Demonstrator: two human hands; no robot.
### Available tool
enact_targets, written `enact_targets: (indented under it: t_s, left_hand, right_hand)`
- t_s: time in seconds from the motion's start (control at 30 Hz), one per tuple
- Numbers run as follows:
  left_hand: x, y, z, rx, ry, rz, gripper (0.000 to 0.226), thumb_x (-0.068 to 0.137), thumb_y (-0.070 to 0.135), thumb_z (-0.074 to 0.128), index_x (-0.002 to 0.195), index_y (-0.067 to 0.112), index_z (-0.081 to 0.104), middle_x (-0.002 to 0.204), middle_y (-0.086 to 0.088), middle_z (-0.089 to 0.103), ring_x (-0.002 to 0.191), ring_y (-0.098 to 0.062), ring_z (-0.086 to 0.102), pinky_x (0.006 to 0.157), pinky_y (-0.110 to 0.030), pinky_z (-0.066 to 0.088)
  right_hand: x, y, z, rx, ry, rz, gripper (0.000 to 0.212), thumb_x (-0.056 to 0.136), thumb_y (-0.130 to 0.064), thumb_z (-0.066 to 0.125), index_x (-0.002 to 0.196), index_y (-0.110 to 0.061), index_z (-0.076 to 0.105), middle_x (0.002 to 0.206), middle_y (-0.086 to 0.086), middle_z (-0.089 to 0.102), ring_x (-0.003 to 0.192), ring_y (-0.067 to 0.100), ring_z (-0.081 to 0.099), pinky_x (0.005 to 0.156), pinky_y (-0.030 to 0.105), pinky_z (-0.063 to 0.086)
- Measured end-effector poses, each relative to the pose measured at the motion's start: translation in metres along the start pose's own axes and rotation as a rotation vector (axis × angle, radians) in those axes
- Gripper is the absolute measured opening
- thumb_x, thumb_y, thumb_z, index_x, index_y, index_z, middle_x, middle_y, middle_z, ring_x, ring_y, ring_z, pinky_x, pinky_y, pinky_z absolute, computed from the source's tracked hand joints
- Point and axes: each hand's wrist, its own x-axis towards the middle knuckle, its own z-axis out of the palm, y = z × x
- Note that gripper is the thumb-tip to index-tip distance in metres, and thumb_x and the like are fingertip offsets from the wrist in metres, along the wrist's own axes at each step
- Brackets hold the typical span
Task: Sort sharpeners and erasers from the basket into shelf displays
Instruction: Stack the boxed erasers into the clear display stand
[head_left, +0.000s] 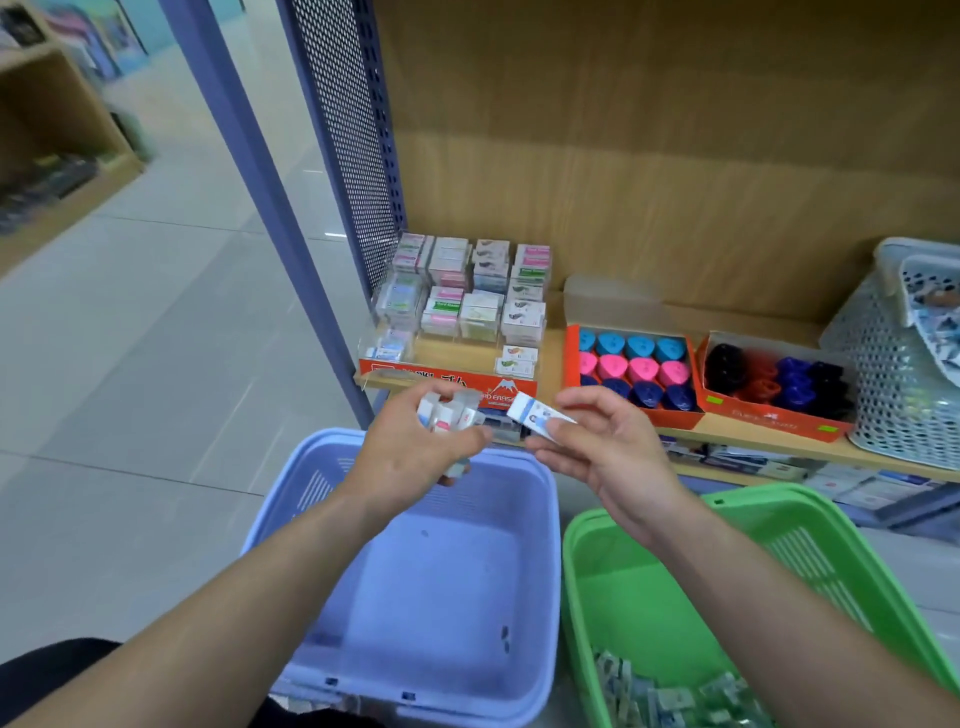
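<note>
Erasers, a handful of small white block erasers (449, 413), sat bunched in the left hand (410, 457), whose grip was clenched around them above the far rim of the lavender plastic basket (332, 435). The right hand (608, 447) held a single white eraser in a blue-printed sleeve (535, 415) just beside that bunch, its grip pinching one end between thumb and fingertips.

Both hands hovered just in front of the wooden shelf (753, 441), near the clear tiered display tray with a red front (415, 371), where stacked erasers already stood. Beside it sat a red cardboard box of blue and pink sharpeners (572, 358).

These pieces looked light and stiff enough to keep their shape, though slightly rubbery. The glossy wrappers probably made them slippery against one another, so the crowded bunch seemed the likelier to spill. Each one would best be taken across its narrow sides, near the middle, and set down flat into an open slot.

The green plastic basket (649, 587) on the right held more small packets at its near end.
</note>
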Motion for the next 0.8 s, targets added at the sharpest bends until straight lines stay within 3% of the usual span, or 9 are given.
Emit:
enact_targets:
  t_s: [0.13, 0.2, 0.3, 0.47, 0.6, 0.7, 0.8]
  left_hand:
    - [0.019, -0.004, -0.023, 0.071, 0.025, -0.044, 0.028, 0.078, 0.009, 0.083, 0.087, 0.026, 0.062, 0.064, 0.003, 0.061, 0.054, -0.02, 0.058, 0.051, -0.029, 0.048]
    - [0.03, -0.004, -0.034, 0.131, 0.036, -0.044, 0.028, 0.076, 0.009, 0.083, 0.087, 0.026, 0.063, 0.064, 0.0, 0.062, 0.052, -0.021, 0.057, 0.05, -0.029, 0.047]
    - [0.044, -0.011, -0.054, 0.181, 0.038, -0.039, 0.03, 0.071, 0.011, 0.085, 0.085, 0.028, 0.065, 0.062, -0.001, 0.062, 0.048, -0.02, 0.055, 0.051, -0.031, 0.046]
    - [0.068, -0.019, -0.081, 0.397, 0.1, -0.016, 0.029, 0.074, 0.013, 0.084, 0.088, 0.028, 0.063, 0.061, 0.005, 0.064, 0.047, -0.013, 0.059, 0.045, -0.026, 0.05]
    - [0.086, -0.023, -0.107, 0.398, 0.144, -0.035, 0.028, 0.074, 0.013, 0.083, 0.091, 0.026, 0.064, 0.061, 0.005, 0.065, 0.048, -0.012, 0.06, 0.044, -0.02, 0.047]
    - [0.093, -0.028, -0.121, 0.381, 0.2, -0.053, 0.028, 0.074, 0.015, 0.083, 0.093, 0.023, 0.065, 0.062, 0.003, 0.066, 0.05, -0.015, 0.064, 0.047, -0.023, 0.051]
    - [0.1, -0.03, -0.129, 0.371, 0.211, -0.055, 0.027, 0.074, 0.016, 0.084, 0.092, 0.024, 0.065, 0.065, 0.003, 0.067, 0.058, -0.023, 0.069, 0.049, -0.025, 0.052]
  right_hand:
    - [0.037, 0.002, 0.011, -0.094, 0.004, 0.043, 0.015, 0.089, -0.001, 0.071, 0.101, -0.009, 0.066, 0.094, 0.013, 0.075, 0.079, 0.024, 0.075, 0.068, 0.03, 0.06]
    - [0.059, 0.005, 0.015, -0.205, 0.015, 0.055, 0.011, 0.089, -0.006, 0.073, 0.097, -0.012, 0.07, 0.085, 0.006, 0.074, 0.066, 0.015, 0.068, 0.06, 0.027, 0.054]
    - [0.093, 0.013, 0.023, -0.273, 0.014, 0.058, 0.01, 0.088, -0.005, 0.075, 0.096, -0.009, 0.071, 0.071, 0.005, 0.069, 0.058, 0.015, 0.059, 0.058, 0.027, 0.053]
    - [0.155, 0.032, 0.053, -0.424, -0.027, 0.053, 0.013, 0.089, 0.0, 0.072, 0.098, -0.009, 0.067, 0.081, 0.015, 0.067, 0.064, 0.021, 0.062, 0.071, 0.034, 0.061]
    - [0.215, 0.041, 0.098, -0.557, -0.068, -0.043, 0.019, 0.09, 0.001, 0.069, 0.097, -0.016, 0.066, 0.092, 0.007, 0.068, 0.076, 0.024, 0.069, 0.079, 0.041, 0.062]
    - [0.256, 0.051, 0.128, -0.724, -0.059, -0.161, 0.019, 0.088, -0.01, 0.075, 0.091, -0.027, 0.067, 0.086, -0.001, 0.068, 0.078, 0.02, 0.07, 0.076, 0.036, 0.059]
    - [0.284, 0.067, 0.148, -0.789, -0.032, -0.209, 0.016, 0.085, -0.016, 0.079, 0.092, -0.024, 0.067, 0.07, -0.008, 0.062, 0.077, 0.014, 0.067, 0.076, 0.028, 0.052]
